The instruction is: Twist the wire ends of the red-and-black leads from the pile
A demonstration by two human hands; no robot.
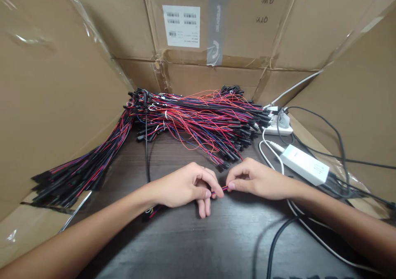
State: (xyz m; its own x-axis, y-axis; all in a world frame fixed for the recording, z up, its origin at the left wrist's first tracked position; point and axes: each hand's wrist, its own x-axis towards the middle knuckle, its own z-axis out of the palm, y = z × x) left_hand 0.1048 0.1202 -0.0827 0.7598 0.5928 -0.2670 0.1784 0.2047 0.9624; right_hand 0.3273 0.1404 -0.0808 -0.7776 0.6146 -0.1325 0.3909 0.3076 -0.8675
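Observation:
Near the middle of the dark table, my left hand [188, 186] pinches a thin bundle of red and dark wires [225, 188] between thumb and fingers, its lower fingers curled beneath. Just to the right, my right hand [256, 179] grips the same wires with thumb and index fingertip. Only a short piece of the bundle shows between the hands. Below my left wrist a black connector end with coloured wires [151, 213] pokes out. Behind both hands lies a large pile of red, blue and black wire harnesses [198, 118] with black ends.
More harnesses [77, 173] spread at the left, beside a thin metal tool [76, 211]. A white power adapter [305, 164] and a white power strip [278, 127] sit at the right among cables. A black cable [147, 147] runs down behind my left hand. Cardboard walls [241, 27] surround the table.

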